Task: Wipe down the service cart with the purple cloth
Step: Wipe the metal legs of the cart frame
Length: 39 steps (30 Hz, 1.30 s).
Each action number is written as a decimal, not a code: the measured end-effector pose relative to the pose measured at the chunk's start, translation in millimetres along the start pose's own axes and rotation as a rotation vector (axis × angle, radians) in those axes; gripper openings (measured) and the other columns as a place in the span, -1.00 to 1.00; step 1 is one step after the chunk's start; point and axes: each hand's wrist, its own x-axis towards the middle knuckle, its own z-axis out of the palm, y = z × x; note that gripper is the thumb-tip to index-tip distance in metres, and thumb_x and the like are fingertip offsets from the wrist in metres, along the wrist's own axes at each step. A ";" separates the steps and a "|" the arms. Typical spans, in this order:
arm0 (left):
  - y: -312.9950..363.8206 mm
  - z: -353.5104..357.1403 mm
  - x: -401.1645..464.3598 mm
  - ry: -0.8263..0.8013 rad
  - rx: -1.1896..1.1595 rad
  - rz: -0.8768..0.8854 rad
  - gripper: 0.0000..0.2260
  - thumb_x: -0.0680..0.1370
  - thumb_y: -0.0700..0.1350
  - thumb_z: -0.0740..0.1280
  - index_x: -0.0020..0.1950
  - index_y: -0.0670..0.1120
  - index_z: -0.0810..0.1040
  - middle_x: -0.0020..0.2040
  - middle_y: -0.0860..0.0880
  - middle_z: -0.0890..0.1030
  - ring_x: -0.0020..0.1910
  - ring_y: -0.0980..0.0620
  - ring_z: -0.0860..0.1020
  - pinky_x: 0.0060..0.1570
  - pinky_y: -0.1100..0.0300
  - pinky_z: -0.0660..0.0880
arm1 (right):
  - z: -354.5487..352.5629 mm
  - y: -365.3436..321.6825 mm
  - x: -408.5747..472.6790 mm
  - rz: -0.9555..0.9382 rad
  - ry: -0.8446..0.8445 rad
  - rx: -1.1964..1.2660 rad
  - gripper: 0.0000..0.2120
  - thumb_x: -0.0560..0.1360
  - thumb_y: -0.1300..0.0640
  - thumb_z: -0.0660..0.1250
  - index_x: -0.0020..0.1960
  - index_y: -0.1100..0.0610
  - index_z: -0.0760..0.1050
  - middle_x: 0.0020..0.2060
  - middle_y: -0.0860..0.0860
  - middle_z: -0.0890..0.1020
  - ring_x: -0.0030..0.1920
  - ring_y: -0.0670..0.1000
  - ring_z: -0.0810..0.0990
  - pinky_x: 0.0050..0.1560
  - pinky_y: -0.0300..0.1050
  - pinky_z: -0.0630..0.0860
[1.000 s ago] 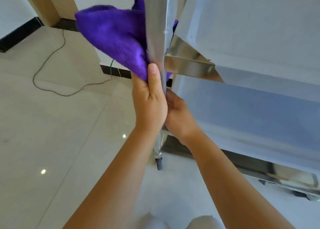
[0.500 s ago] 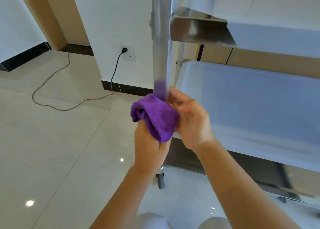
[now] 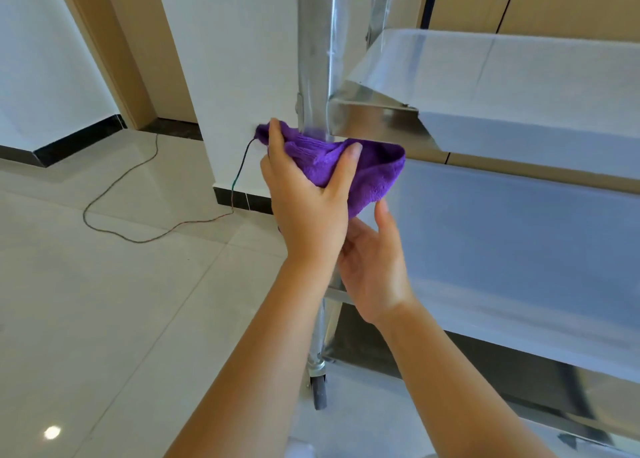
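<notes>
The purple cloth [image 3: 363, 173] is bunched around the steel corner post [image 3: 313, 59] of the service cart, just under the upper shelf's corner [image 3: 374, 118]. My left hand [image 3: 308, 198] grips the cloth against the post, thumb on the right side, fingers round the left. My right hand [image 3: 375, 267] hovers just below the cloth with relaxed fingers, one fingertip close to the cloth's lower edge, holding nothing. The post's lower part is hidden behind my hands.
The cart's middle shelf [image 3: 519, 250] stretches to the right. A caster wheel [image 3: 319, 392] sits at the post's foot on the glossy tiled floor. A thin cable [image 3: 138, 229] trails over the floor from the white wall. Wooden cabinet panels stand behind the cart.
The cloth went down the post from high up, then came back up under the upper shelf. My right hand has let go of it and dropped below; the left hand holds it alone.
</notes>
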 end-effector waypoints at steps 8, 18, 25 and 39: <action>-15.9 7.2 4.9 0.112 0.012 0.026 -0.71 0.40 -0.02 0.46 0.00 -0.07 0.44 -0.28 0.28 0.52 -0.26 0.30 0.54 -0.20 0.34 0.49 | -6.6 11.2 5.2 -0.023 -0.015 0.062 -0.41 0.48 -0.20 -0.04 0.20 0.18 0.49 0.15 0.06 0.61 0.25 0.01 0.50 0.40 -0.03 0.27; -92.5 -3.9 -45.4 -0.076 0.068 -0.216 -0.66 0.37 0.06 0.41 0.05 -0.02 0.42 -0.18 0.14 0.59 -0.19 0.14 0.61 -0.15 0.08 0.58 | -5.2 44.8 -4.7 -0.079 0.334 -0.262 -0.90 0.59 0.07 0.18 0.07 -0.04 0.44 -0.09 -0.12 0.57 -0.18 -0.29 0.56 -0.22 -0.42 0.45; -117.1 -15.4 -72.3 -0.183 0.132 -0.335 -0.63 0.41 0.02 0.46 0.08 0.00 0.35 -0.07 0.03 0.58 -0.15 0.09 0.59 -0.22 0.33 0.53 | -22.2 51.9 -9.2 -0.104 0.436 -0.728 -0.59 0.59 0.17 0.16 0.41 -0.01 0.23 0.25 -0.14 0.39 0.22 -0.24 0.35 0.06 -0.50 0.33; -26.1 -2.6 -2.8 0.000 0.051 0.108 -0.52 0.45 -0.06 0.44 0.23 -0.30 0.40 0.05 -0.05 0.55 -0.04 0.15 0.54 -0.04 0.45 0.45 | -59.6 54.7 -33.8 -0.078 0.377 -1.144 -0.56 0.58 0.09 0.17 0.44 0.12 0.24 0.43 -0.04 0.26 0.47 -0.11 0.01 0.33 -0.37 -0.06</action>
